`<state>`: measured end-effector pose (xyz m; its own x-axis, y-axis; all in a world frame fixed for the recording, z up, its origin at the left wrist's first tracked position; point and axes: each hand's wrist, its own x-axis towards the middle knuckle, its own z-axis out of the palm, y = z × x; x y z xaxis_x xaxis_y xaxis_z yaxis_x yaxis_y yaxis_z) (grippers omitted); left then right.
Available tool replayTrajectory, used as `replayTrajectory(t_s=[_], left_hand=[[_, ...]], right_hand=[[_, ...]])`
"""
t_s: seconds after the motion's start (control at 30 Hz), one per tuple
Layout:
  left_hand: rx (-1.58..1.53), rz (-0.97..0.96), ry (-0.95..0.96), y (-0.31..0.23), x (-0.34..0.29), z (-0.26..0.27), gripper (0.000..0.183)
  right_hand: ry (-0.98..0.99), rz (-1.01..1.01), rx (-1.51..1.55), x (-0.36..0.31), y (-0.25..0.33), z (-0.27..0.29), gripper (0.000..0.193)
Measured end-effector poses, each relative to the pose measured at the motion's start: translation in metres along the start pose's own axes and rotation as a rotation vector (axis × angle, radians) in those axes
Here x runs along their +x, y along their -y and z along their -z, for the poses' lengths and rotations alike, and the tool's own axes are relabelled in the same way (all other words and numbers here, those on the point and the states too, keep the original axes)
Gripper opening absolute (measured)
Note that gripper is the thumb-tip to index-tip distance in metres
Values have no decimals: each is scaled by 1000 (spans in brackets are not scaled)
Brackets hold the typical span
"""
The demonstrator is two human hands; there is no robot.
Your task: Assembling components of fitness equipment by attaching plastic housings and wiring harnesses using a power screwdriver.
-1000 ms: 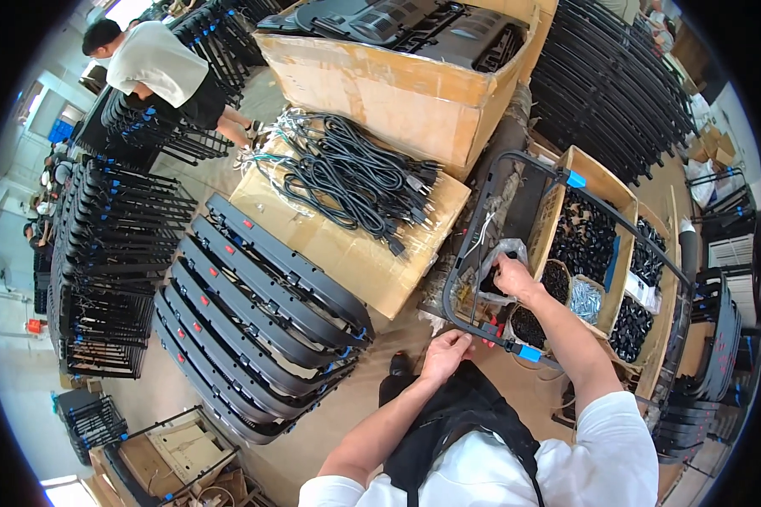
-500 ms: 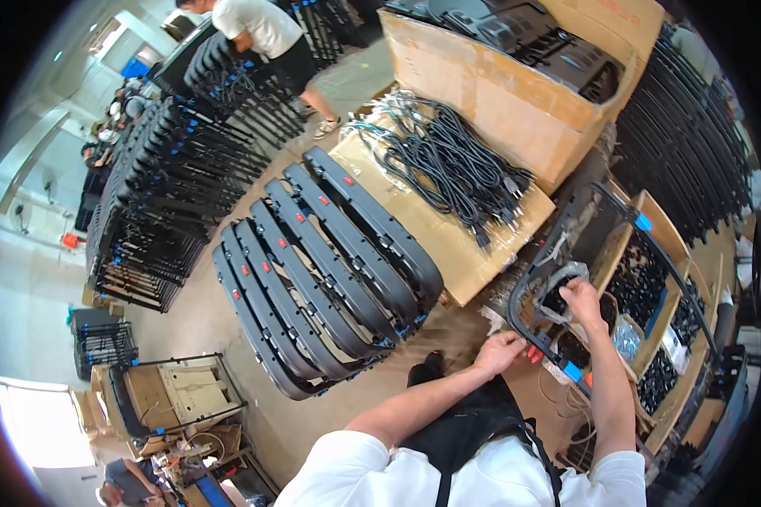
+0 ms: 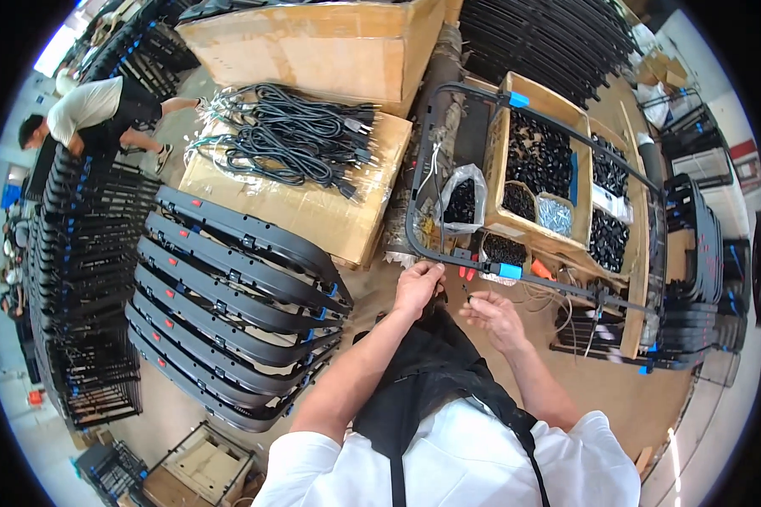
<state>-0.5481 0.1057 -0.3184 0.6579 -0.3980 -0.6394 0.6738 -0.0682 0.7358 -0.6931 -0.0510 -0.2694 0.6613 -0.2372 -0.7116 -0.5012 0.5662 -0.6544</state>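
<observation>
A black tubular frame (image 3: 411, 203) with blue clips (image 3: 510, 270) lies across the parts bench in front of me. My left hand (image 3: 416, 289) is closed at the frame's near left corner, thumb and fingertips pressed on the tube. Just below the near tube, my right hand (image 3: 495, 318) pinches a small dark piece (image 3: 468, 296), too small to name surely. A clear plastic bag (image 3: 479, 188) of small black parts stands inside the frame. Beside it sits a tub of small dark parts (image 3: 505, 250). Red pieces (image 3: 467, 273) show under the near tube.
A wooden box (image 3: 496, 152) holds black parts and silver screws (image 3: 555, 215). Black power cords (image 3: 292, 139) lie on a cardboard box (image 3: 368, 221) to the left. Curved black panels (image 3: 237, 291) stand in a row nearer me. Another person (image 3: 101, 110) bends over stacked frames at far left.
My right hand has come out of the plastic bag and back toward me with a small dark piece. My left hand stays at the frame's near side. The view has turned right.
</observation>
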Motion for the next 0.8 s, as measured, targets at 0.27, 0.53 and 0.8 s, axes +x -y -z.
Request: replayTrajectory(t_s=[0.27,0.53,0.8], left_hand=[[41,126,67,-1,9,3,21],[-117,138,70,-4,15,5,14],[-20,73,68,2,15,3,22]], right_hand=[[-14,50,412,91,-45,-40,17],[152,-44,425,114,-51,-43,8],[272,-87,279,132,-53,-14,19]])
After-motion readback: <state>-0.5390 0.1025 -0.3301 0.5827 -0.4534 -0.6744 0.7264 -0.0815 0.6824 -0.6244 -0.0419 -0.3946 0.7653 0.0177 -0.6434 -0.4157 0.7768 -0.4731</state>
